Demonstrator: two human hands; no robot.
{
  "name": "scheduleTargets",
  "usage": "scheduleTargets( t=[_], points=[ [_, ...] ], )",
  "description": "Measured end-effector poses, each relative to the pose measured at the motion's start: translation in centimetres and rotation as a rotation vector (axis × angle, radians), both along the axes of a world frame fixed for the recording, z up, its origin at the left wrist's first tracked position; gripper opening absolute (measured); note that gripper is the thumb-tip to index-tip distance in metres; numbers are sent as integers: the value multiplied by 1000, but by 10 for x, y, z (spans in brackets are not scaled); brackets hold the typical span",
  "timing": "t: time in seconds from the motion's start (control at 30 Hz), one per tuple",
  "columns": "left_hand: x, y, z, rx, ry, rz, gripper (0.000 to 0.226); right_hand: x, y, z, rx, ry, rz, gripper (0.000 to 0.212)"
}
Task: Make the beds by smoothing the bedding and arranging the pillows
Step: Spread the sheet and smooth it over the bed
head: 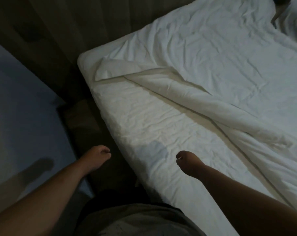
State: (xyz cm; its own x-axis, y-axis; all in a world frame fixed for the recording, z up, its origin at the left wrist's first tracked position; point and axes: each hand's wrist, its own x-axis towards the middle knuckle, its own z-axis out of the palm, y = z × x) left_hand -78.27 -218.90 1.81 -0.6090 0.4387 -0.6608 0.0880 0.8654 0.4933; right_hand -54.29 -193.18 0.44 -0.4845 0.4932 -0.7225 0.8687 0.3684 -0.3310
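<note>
While both arms are reaching out with nothing in them, the left hand (97, 156) is hovering over the dark gap beside the bed and the right hand (187, 161) over the bare sheet (153, 116), fingers of each loosely curled and released. The smoothing step is probably just starting. Beyond them the duvet (221, 65) is lying rumpled to the right, its far corner (117, 68) folded over, likely calling for a grip on that edge and a pull leftward.
</note>
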Motion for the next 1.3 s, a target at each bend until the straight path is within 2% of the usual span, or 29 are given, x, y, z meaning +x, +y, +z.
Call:
scheduleTargets(
  t=[0.3,0.53,0.67,0.87,1.0,1.13,1.3],
  points=[
    [-126,102,2,94,41,-185,17,-87,50,3,19,21,-126,30],
    [-258,186,-40,-2,83,-403,67,-175,75,-12,42,-8,-319,32],
    [-324,237,-61,-54,223,-683,86,-243,90,-8,33,-27,-398,37],
    [-374,289,-90,-180,289,-1071,104,-338,122,-12,91,1,-298,49],
    [-386,314,-107,-258,399,-1138,116,-363,141,-29,117,24,-269,55],
    [-392,352,-120,-341,513,-1197,132,-361,161,-56,173,-49,-114,66],
    [-388,393,-152,-418,648,-1246,142,-340,197,-107,319,-232,199,104]
  ],
)
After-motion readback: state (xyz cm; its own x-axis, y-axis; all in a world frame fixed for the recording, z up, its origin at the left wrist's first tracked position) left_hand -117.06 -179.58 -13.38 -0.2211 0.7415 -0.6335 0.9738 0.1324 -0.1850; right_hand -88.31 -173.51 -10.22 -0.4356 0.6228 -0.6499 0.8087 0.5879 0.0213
